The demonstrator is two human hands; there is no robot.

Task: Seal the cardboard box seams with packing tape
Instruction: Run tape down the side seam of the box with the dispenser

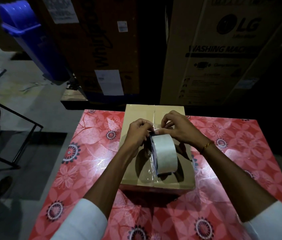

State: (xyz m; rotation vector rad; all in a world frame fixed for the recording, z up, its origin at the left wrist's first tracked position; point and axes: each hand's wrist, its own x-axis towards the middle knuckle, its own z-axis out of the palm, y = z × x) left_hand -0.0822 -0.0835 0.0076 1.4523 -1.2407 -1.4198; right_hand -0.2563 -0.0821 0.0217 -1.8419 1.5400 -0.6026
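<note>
Sitting at the far edge of the worktop (88, 153), middle of it, the cardboard box (133, 170) has its top flaps shut, centre seam running away from the person. Clear packing tape (152, 168) already lies along the near part of that seam. Tape roll (165, 155) stands on edge on the box top, just right of the seam, near the middle. Left hand (137, 131) is curled at the far top of the roll, fingers pinching the tape's free end right at the seam. Right hand (176, 126) meets it from the other side, thumb and fingertips pinching the same tape end; both grips closed on tape, hands nearly touching. Gold bangle (206, 146) on right wrist, white sleeves (84, 220) on both arms. Worktop has a pink floral cover. Beyond the far edge: large LG washing machine carton (223, 49) at right, another tall carton (102, 49) beside it, blue bin (31, 40) at left. Black metal frame (7, 122) on the floor off the left edge. Scene dim.
</note>
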